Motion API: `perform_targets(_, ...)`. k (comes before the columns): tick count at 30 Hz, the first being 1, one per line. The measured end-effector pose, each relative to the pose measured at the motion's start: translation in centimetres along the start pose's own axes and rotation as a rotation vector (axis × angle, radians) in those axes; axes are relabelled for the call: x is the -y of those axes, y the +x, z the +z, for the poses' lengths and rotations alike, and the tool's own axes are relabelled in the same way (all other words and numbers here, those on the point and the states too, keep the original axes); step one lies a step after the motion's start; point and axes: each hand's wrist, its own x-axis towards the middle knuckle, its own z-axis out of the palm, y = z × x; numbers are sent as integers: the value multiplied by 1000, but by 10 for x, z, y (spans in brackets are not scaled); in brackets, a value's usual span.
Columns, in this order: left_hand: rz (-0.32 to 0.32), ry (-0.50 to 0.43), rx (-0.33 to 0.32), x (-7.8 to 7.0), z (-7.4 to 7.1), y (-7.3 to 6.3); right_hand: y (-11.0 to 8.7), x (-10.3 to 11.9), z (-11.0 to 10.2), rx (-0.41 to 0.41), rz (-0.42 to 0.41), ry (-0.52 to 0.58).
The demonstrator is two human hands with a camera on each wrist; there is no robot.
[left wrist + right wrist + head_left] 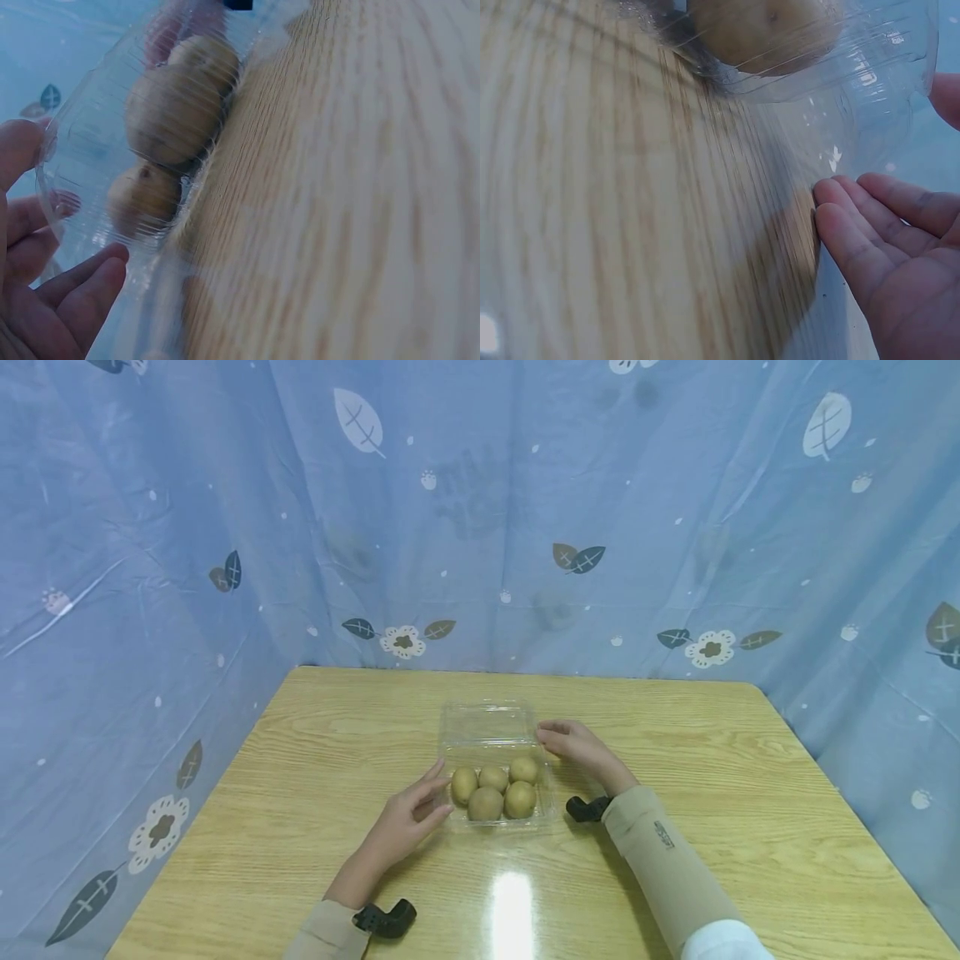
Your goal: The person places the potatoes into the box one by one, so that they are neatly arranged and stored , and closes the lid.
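Observation:
A clear plastic clamshell box [544, 793] stands on the table with its lid [486, 723] folded back flat behind it. Several round yellow-brown fruits, kiwi-like [485, 804], lie in its base in two rows. My left hand [408, 818] is at the box's left side, fingers and thumb spread; in the left wrist view its fingertips [112, 255] lie right at the clear wall. On the far right, my right hand [573, 743] is beside the hinge and lid corner. Its fingers [862, 247] are nearly straight, and the thumb [946, 97] meets the plastic rim.
The wooden table [337, 718] extends around the box. A blue curtain [480, 527] with leaf and flower prints hangs behind and at both sides. Black wrist camera mounts [386, 918] stick out from both sleeves near the tabletop.

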Motion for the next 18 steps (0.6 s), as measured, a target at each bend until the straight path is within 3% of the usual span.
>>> perform_targets(4,0,3,14,-16,-4,-2,4,-1,0,8,1,30)
perform_targets(7,6,12,18,-20,-6,-2,7,0,0,14,-3,53)
perform_targets(10,11,17,11,-14,-4,-1,8,0,1,17,-7,71)
perform_targets(18,13,28,-9,16,3,2,10,-3,1,1,-23,-19)
